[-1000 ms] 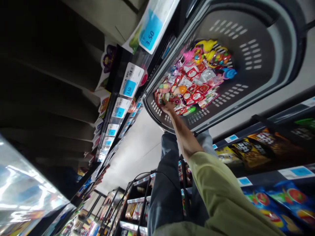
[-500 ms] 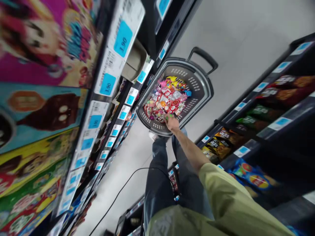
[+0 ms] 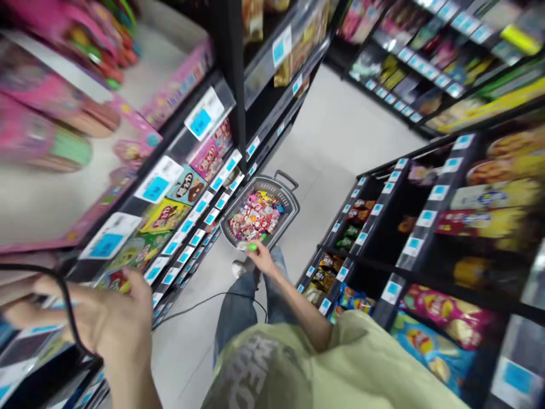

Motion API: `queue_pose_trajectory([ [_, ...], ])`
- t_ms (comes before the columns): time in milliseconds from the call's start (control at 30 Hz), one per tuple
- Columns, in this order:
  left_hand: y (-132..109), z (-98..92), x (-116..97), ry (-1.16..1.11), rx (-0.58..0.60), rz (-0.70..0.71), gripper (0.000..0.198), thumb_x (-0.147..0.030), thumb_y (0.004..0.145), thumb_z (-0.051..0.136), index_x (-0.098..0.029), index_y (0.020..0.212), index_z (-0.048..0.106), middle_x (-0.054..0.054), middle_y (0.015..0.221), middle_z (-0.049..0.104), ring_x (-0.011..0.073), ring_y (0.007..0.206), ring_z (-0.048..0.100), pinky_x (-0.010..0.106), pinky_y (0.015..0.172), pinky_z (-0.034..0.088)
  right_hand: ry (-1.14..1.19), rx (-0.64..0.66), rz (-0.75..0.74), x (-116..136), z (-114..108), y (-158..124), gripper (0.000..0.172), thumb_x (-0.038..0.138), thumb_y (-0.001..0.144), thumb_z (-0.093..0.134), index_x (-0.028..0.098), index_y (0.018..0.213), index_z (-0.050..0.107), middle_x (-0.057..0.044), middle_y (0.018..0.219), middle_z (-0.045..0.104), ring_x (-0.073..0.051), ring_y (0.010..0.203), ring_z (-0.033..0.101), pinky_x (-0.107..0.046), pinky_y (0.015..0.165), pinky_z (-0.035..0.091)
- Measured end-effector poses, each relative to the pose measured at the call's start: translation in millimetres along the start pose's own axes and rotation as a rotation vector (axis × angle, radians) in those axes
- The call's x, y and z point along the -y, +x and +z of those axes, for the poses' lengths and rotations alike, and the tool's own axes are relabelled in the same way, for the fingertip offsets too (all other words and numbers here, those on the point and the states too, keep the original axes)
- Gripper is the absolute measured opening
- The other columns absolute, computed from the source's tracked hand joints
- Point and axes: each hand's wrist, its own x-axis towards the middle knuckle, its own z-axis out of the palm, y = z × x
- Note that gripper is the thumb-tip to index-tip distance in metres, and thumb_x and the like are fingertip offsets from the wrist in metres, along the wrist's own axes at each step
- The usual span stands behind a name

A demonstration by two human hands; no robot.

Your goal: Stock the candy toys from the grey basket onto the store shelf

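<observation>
Near the lower rim of a grey basket (image 3: pixel 284 230), my right hand (image 3: pixel 261 258) is closed on a small green and white item (image 3: pixel 252 247). Colourful wrapped sweets (image 3: pixel 255 216) lie in the basket, which stands on the floor by my feet. At the lower left, close to the camera, my left hand (image 3: pixel 114 312) is raised with its fingers apart and nothing visible in it. It is beside the left shelf, and a black cable (image 3: pixel 70 318) passes in front of it.
Left shelves hold boxed sweets (image 3: pixel 166 216) and pink toy packs (image 3: pixel 38 130). Along the right, a shelf unit carries chip bags (image 3: pixel 430 346). More stocked shelves (image 3: pixel 409 74) stand beyond the aisle floor (image 3: pixel 327 142). The cable also crosses near my legs.
My left hand has come into view at the lower left. My right hand has lifted from the sweets to the basket's near rim with the green item. The view has widened, showing more shelves.
</observation>
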Motion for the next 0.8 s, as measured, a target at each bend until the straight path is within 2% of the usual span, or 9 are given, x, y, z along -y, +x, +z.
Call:
queue_pose_trajectory([
  [33, 2.3, -6.0, -3.1, 0.033, -0.053, -0.029, 0.109, -0.052, 0.083, 0.054, -0.004, 0.162, -0.003, 0.036, 0.163, 0.015, 0.0602, 0.14, 0.036, 0.07, 0.09, 0.053, 0.034, 0.012, -0.054, 15.2, 6.9, -8.3, 0.028, 0.042, 0.084, 0.065, 0.023, 0.104, 0.067, 0.002, 0.079, 0.063, -0.013, 0.06, 0.045, -0.023, 0.06, 0.038],
  [100, 3.1, -18.5, -6.3, 0.083, -0.097, -0.057, 0.101, -0.05, 0.084, 0.057, 0.0, 0.16, 0.013, 0.041, 0.157, 0.023, 0.0581, 0.124, 0.055, 0.064, 0.08, 0.058, 0.027, 0.047, -0.147, 42.0, 18.7, -25.4, 0.029, 0.037, 0.08, 0.068, 0.022, 0.104, 0.068, 0.0, 0.087, 0.066, -0.012, 0.062, 0.046, -0.024, 0.06, 0.039],
  [167, -0.9, -29.9, -6.3, 0.091, -0.06, -0.042, 0.092, -0.046, 0.088, 0.056, -0.002, 0.16, 0.019, 0.04, 0.154, 0.03, 0.0459, 0.098, 0.071, 0.053, 0.066, 0.062, -0.001, 0.088, -0.215, 65.4, 26.8, -44.4, 0.028, 0.031, 0.078, 0.068, 0.021, 0.103, 0.07, -0.001, 0.09, 0.067, -0.013, 0.063, 0.047, -0.024, 0.061, 0.04],
  [267, -8.9, -41.8, -1.9, 0.141, 0.008, 0.008, 0.077, -0.04, 0.097, 0.046, -0.007, 0.161, 0.022, 0.038, 0.156, 0.031, 0.0313, 0.078, 0.074, 0.041, 0.058, 0.06, -0.005, 0.139, -0.279, 99.9, 32.3, -76.4, 0.022, 0.027, 0.081, 0.063, 0.02, 0.101, 0.071, -0.001, 0.086, 0.067, -0.012, 0.061, 0.047, -0.024, 0.059, 0.039],
  [367, -13.0, -47.4, 7.1, 0.141, 0.053, 0.048, 0.07, -0.034, 0.1, 0.037, -0.013, 0.164, 0.018, 0.035, 0.164, 0.018, 0.0268, 0.076, 0.073, 0.038, 0.058, 0.06, 0.018, 0.168, -0.298, 138.0, 32.7, -109.1, 0.021, 0.03, 0.085, 0.063, 0.02, 0.102, 0.07, -0.001, 0.082, 0.066, -0.011, 0.057, 0.045, -0.024, 0.055, 0.037],
  [533, -15.3, -49.2, 20.3, 0.014, 0.081, 0.099, 0.073, -0.023, 0.097, 0.037, -0.016, 0.165, 0.012, 0.032, 0.167, 0.008, 0.0248, 0.082, 0.073, 0.037, 0.066, 0.061, 0.218, 0.133, -0.236, 206.9, 32.5, -150.8, 0.038, 0.045, 0.086, 0.067, 0.021, 0.114, 0.059, 0.007, 0.062, 0.055, -0.01, 0.045, 0.043, -0.022, 0.045, 0.035],
  [633, -15.8, -47.9, 22.9, -0.031, 0.077, 0.107, 0.074, -0.019, 0.096, 0.038, -0.015, 0.165, 0.011, 0.032, 0.167, 0.007, 0.0254, 0.085, 0.072, 0.037, 0.068, 0.061, 0.381, 0.119, -0.221, 248.5, 32.2, -161.2, 0.04, 0.056, 0.088, 0.06, 0.022, 0.108, 0.053, 0.011, 0.055, 0.048, -0.008, 0.037, 0.037, -0.02, 0.039, 0.031],
  [700, -16.2, -47.4, 23.9, -0.038, 0.062, 0.111, 0.074, -0.018, 0.096, 0.036, -0.014, 0.165, 0.01, 0.032, 0.167, 0.006, 0.0257, 0.085, 0.072, 0.037, 0.069, 0.06, 0.452, 0.108, -0.201, 275.8, 30.9, -164.0, 0.042, 0.06, 0.084, 0.063, 0.023, 0.1, 0.052, 0.01, 0.057, 0.051, -0.008, 0.039, 0.041, -0.02, 0.039, 0.034],
  [800, -16.9, -47.6, 26.2, -0.06, 0.044, 0.122, 0.073, -0.016, 0.096, 0.034, -0.014, 0.165, 0.009, 0.033, 0.167, 0.005, 0.0255, 0.084, 0.072, 0.036, 0.069, 0.06, 0.522, 0.05, -0.091, 312.9, 28.3, -166.7, 0.046, 0.059, 0.077, 0.068, 0.026, 0.102, 0.052, 0.008, 0.063, 0.057, -0.01, 0.042, 0.05, -0.021, 0.039, 0.037],
])
